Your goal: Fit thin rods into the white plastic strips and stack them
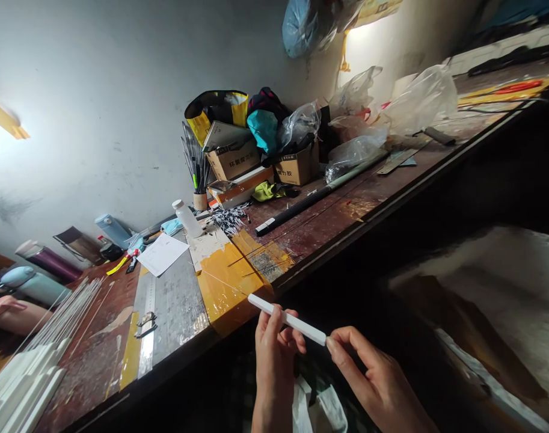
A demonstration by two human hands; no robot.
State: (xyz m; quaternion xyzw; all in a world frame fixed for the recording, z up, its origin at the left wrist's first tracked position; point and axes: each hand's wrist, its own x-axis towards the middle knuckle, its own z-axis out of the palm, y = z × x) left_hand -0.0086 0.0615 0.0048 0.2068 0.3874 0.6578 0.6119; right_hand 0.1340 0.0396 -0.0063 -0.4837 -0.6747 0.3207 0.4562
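My left hand grips a short white bar around its middle, just off the front edge of the workbench. My right hand pinches the bar's right end between thumb and forefinger. The bar tilts down to the right, and its left end reaches over a patch of yellow tape on the bench. A white plastic bag hangs below my hands.
A metal plate with a ruler, a paper sheet, a white bottle, white rods and a long black bar lie on the bench. Cardboard boxes and plastic bags pile at the wall. Another person's hand rests at far left.
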